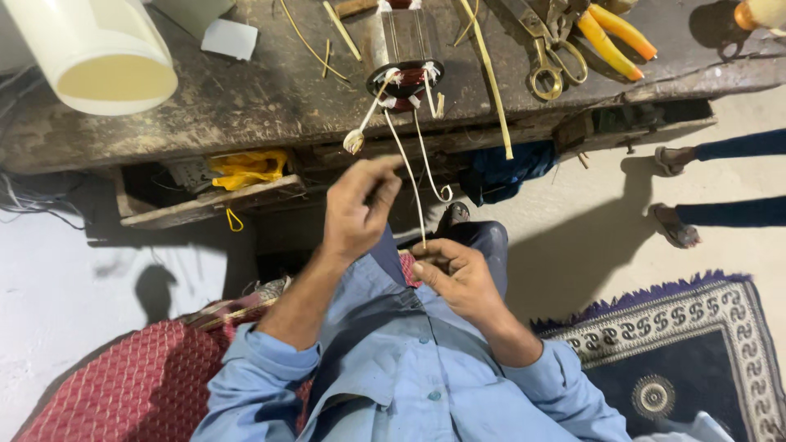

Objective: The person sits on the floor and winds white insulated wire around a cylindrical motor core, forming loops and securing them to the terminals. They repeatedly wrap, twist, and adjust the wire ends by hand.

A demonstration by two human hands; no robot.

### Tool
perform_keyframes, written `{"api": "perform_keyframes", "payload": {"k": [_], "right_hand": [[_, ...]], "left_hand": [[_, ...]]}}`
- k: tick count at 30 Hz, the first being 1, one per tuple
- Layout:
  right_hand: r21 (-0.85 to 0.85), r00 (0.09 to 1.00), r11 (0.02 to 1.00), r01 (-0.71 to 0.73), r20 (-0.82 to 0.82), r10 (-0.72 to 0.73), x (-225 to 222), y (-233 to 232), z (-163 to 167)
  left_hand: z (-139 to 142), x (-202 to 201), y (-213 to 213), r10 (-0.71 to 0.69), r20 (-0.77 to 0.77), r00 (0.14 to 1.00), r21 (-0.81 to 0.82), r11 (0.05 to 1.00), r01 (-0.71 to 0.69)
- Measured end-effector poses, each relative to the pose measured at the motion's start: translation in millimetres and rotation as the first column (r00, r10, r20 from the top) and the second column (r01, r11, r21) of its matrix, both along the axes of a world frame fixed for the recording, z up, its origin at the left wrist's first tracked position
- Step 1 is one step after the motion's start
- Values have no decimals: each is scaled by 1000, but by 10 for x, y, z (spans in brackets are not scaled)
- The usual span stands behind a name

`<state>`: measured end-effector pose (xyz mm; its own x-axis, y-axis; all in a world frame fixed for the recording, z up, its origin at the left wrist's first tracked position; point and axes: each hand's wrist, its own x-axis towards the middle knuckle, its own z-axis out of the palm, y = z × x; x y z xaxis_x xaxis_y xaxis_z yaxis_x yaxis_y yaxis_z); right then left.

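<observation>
Our worn wooden bench [246, 98] carries a wound motor coil [405, 57]. We pinch its white cord [413, 184] with our right hand [454, 274]; our left hand [356, 209] curls its fingers beside the cord.

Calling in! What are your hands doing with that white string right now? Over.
Left hand pinches the white string up high. Right hand pinches its lower end. String runs taut from the motor coil on the workbench. Nothing blocking.

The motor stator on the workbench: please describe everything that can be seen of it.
The motor stator is a grey metal cylinder lying at the workbench's front edge, open end facing the person. Reddish copper windings show inside the dark rim. White sleeved leads hang from it; one reaches the right hand, near the left hand.
</observation>
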<state>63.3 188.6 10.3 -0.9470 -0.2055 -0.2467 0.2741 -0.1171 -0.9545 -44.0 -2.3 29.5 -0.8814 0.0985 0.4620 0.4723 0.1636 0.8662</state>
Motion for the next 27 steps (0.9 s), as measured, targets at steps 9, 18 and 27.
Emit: {"api": "perform_keyframes", "payload": {"k": [9, 18, 27], "right_hand": [[647, 653, 605, 464, -712, 260, -134, -3, 805], [534, 387, 329, 779, -822, 419, -1074, 52, 1283], [695, 453, 571, 437, -718, 528, -696, -412, 1056]], "left_hand": [[228, -121, -77, -249, -195, 949, -372, 914, 163], [-212, -272, -96, -401, 202, 894, 262, 901, 345], [-408, -363, -170, -633, 221, 742, 684, 643, 345]]}}
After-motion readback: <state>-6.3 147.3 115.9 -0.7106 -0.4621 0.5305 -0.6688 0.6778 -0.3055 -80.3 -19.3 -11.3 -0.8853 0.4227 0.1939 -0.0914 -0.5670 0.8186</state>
